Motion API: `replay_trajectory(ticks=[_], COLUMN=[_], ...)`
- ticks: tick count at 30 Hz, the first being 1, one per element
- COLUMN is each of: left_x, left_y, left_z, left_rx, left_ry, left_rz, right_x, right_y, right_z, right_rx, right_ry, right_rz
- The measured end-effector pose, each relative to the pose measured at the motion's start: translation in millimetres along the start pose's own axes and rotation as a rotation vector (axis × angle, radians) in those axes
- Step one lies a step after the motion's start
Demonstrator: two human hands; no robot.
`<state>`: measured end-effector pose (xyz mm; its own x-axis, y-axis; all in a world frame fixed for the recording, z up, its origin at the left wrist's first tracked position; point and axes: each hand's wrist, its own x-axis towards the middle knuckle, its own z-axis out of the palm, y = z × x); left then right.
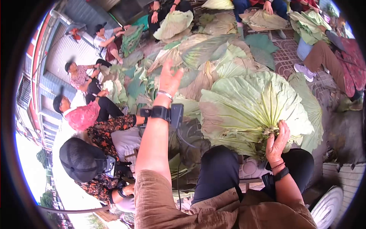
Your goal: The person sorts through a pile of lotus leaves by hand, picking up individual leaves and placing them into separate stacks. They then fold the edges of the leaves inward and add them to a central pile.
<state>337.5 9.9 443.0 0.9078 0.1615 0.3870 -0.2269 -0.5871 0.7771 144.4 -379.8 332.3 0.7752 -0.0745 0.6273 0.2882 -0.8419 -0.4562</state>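
Note:
My left hand (pixel 170 78) is stretched out ahead over the leaf pile, its fingers apart and holding nothing. Near my right knee, my right hand (pixel 277 143) grips a stack of large pale green leaves (pixel 251 103) at the stem end, where the veins meet. The stack fans out over my lap and knees, its ribbed faces showing. Beyond it lies a broad pile of leaves (pixel 202 51), some green, some dry and brownish.
A co-worker in a dark cap (pixel 82 159) sits close on my left. Other people sit around the pile, several with leaves in their hands. A round pale object (pixel 328 202) stands at the lower right, beside a tiled ledge (pixel 349 179).

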Motion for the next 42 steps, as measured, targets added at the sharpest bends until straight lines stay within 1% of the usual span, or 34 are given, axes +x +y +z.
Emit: replay_trajectory(ticks=[1,2,3,4,6,10,12,14,15,22,23,25,28,30,32,34,35,36,38,39,40,42], left_x=[-12,-35,-60,-88,-126,-184,-200,-211,-212,-213,-211,-214,-212,-209,-204,-193,-190,-192,-196,-199,-200,-201], left_y=[-7,4,10,32,60,100,117,128,126,118,119,120,118,120,123,126,133,141,152,146,142,138], left_z=[13,27,43,55,81,132,145,153,156,160,160,163,164,163,159,157,157,157,164,169,172,177], left_rx=[0.172,0.345,0.366,0.398,0.287,0.244,0.245,0.346,0.333,0.33,0.319,0.3,0.324,0.319,0.365,0.308,0.111,0.109,0.041,0.138,0.136,0.217], left_ry=[-0.105,-0.212,-0.315,-0.351,-0.517,-0.424,-0.389,-0.343,-0.317,-0.359,-0.34,-0.335,-0.331,-0.359,-0.351,-0.297,-0.361,-0.365,-0.534,-0.495,-0.503,-0.436], left_rz=[0.035,0.023,0.133,0.25,0.186,0.26,0.291,0.247,0.234,0.16,0.183,0.196,0.164,0.082,0.09,0.287,0.279,0.276,0.173,0.244,0.245,0.298], right_x=[2,2,2,3,4,2,-1,-2,-3,-3,-5,-3,-4,-5,-4,-5,-5,-4,-4,-4,-4,-3], right_y=[-3,-4,-5,-5,-5,-2,0,2,3,7,8,10,14,16,16,15,15,15,15,15,15,15], right_z=[-4,-8,-11,-14,-17,-19,-20,-21,-22,-21,-21,-18,-13,-12,-11,-12,-13,-13,-12,-12,-13,-15], right_rx=[0.007,0.024,0.038,0.051,0.077,0.105,0.119,0.137,0.143,0.163,0.153,0.186,0.18,0.178,0.187,0.186,0.192,0.196,0.197,0.201,0.198,0.202], right_ry=[-0.003,-0.012,-0.018,-0.031,-0.034,-0.021,-0.014,-0.04,-0.034,-0.021,-0.046,-0.011,-0.018,-0.017,-0.01,-0.017,-0.014,-0.009,-0.015,-0.016,-0.016,-0.031], right_rz=[0.021,0.038,0.045,0.048,0.05,0.05,0.054,0.051,0.044,0.034,0.054,0.02,0.018,0.015,0.016,0.026,0.026,0.025,0.027,0.026,0.033,0.024])
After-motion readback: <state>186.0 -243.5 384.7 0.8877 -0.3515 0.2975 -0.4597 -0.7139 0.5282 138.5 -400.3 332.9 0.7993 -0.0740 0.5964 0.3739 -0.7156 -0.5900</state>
